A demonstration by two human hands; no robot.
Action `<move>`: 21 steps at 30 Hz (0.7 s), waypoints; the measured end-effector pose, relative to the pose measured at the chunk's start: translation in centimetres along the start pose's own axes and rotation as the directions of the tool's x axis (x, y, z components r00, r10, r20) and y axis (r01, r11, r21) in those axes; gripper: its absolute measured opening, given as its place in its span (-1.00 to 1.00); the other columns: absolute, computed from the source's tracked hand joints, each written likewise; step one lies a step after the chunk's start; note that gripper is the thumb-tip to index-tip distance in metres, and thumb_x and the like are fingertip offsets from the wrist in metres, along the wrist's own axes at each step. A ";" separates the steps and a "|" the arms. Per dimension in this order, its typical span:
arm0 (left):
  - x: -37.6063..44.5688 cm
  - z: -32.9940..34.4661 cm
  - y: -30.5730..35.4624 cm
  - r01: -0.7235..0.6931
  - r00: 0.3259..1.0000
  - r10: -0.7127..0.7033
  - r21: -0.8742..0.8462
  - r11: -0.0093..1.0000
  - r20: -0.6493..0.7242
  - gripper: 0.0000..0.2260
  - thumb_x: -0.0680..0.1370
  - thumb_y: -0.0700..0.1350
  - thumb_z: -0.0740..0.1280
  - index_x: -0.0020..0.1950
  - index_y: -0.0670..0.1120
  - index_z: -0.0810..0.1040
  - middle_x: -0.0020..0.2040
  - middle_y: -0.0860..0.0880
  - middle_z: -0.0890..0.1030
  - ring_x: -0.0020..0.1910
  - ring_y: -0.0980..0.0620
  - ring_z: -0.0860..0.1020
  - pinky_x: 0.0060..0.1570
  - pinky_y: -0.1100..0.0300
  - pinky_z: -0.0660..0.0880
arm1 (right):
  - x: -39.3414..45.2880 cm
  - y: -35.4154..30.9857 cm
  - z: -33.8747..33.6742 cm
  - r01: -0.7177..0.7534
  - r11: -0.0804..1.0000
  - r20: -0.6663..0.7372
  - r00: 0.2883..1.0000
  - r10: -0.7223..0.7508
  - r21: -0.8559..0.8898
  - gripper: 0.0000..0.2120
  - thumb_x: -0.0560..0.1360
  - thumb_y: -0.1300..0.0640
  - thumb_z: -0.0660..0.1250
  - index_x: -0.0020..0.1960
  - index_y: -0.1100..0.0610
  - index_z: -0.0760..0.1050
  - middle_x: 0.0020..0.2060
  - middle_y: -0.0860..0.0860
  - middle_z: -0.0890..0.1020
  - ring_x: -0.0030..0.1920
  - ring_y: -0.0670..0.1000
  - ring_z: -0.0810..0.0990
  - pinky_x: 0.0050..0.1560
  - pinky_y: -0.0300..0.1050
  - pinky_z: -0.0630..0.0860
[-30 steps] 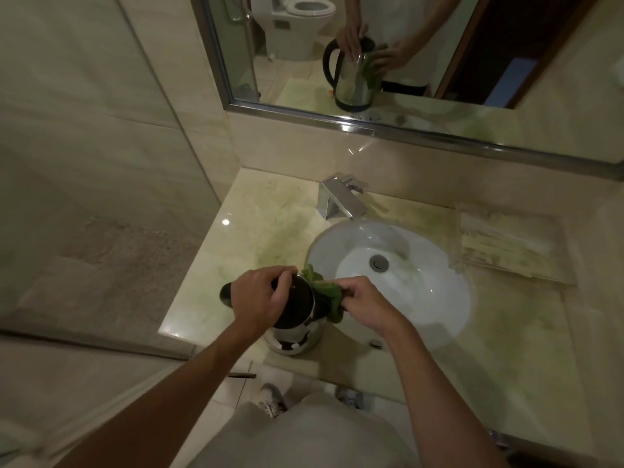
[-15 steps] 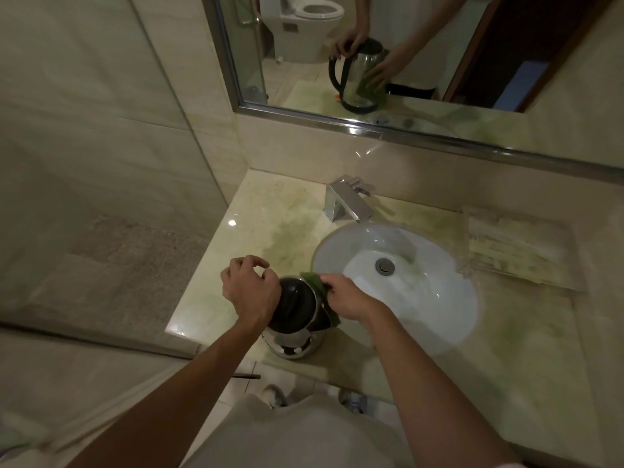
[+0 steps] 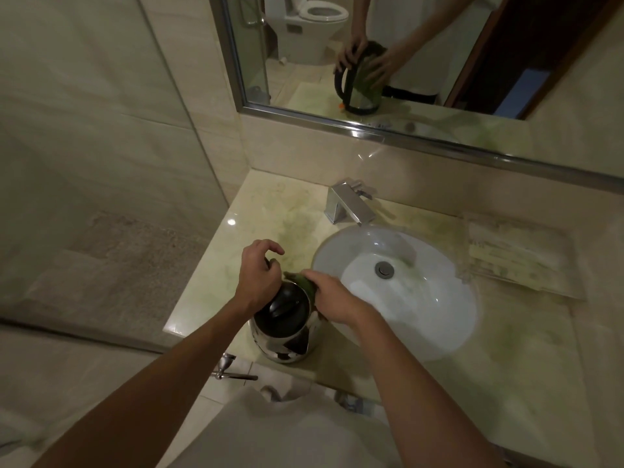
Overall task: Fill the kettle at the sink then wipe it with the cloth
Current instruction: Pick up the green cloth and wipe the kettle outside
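Both forearms bare, reaching fwd from bottom of frame, converging on the kettle [image 3: 283, 327]. Left hand [image 3: 258, 276] at kettle's far-left side, wrist bent down, fingers curled; index + thumb hooked loosely, not fully closed. It prob. grips the handle, but contact hidden under the palm. Right hand [image 3: 332, 300] at kettle's right side, palm down, fingers pointing left, pressing the cloth [image 3: 302, 282] flat to the upper wall. Hands close, not touching.
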State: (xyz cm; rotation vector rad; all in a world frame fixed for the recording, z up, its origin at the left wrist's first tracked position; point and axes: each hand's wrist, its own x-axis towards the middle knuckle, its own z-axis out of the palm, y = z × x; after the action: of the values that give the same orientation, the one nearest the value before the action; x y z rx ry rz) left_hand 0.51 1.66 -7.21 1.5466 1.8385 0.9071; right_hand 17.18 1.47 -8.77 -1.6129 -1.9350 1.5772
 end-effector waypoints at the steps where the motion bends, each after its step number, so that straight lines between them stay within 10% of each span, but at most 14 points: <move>1: 0.0 0.0 0.0 -0.005 1.000 0.005 -0.014 1.000 -0.004 -0.71 0.40 -0.38 0.18 -0.09 -0.01 0.49 -0.01 0.00 0.51 0.01 -0.16 0.49 -0.02 0.02 0.44 | 0.1 1.5 0.4 -0.070 0.997 -0.013 0.997 0.071 0.024 -0.51 0.61 0.42 0.09 0.46 0.09 0.43 0.31 0.09 0.56 0.30 0.09 0.52 0.25 -0.01 0.54; 7: 0.0 0.1 0.1 0.013 1.000 -0.014 -0.038 0.999 -0.027 -0.73 0.40 -0.40 0.18 -0.06 -0.09 0.50 0.00 -0.02 0.47 0.04 -0.05 0.46 -0.08 0.33 0.33 | -0.8 8.9 5.8 -0.300 0.922 -0.100 0.938 0.332 0.245 -0.56 0.62 0.32 0.14 0.41 -0.03 0.45 0.41 0.06 0.52 0.47 0.15 0.43 0.49 0.20 0.36; 14: 0.0 0.3 0.8 0.143 0.989 -0.144 -0.036 0.989 -0.037 -0.81 0.48 -0.30 0.22 0.05 -0.15 0.49 0.07 -0.09 0.43 -0.26 0.10 0.44 -0.20 0.31 0.33 | -3.7 0.4 1.0 -0.108 0.993 -0.170 0.979 0.113 0.041 -0.57 0.55 0.37 0.17 0.25 0.03 0.63 0.06 0.09 0.71 0.08 0.12 0.64 0.17 0.06 0.61; 21: 0.0 0.4 0.9 0.380 0.922 -0.384 -0.078 0.922 -0.049 -0.58 0.47 -0.13 0.30 0.29 -0.12 0.29 0.26 -0.20 0.37 -0.05 -0.10 0.49 -0.03 0.06 0.40 | -4.3 -0.7 0.9 -0.027 0.999 -0.156 0.987 0.022 -0.024 -0.51 0.60 0.33 0.13 0.40 -0.03 0.53 0.13 0.10 0.68 0.09 0.14 0.64 0.15 0.04 0.60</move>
State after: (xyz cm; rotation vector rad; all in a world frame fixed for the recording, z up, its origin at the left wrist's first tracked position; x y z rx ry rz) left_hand 1.39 1.78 -6.77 1.0718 2.0373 0.8272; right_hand 17.79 -2.36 -6.64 -1.7209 -1.8696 1.3933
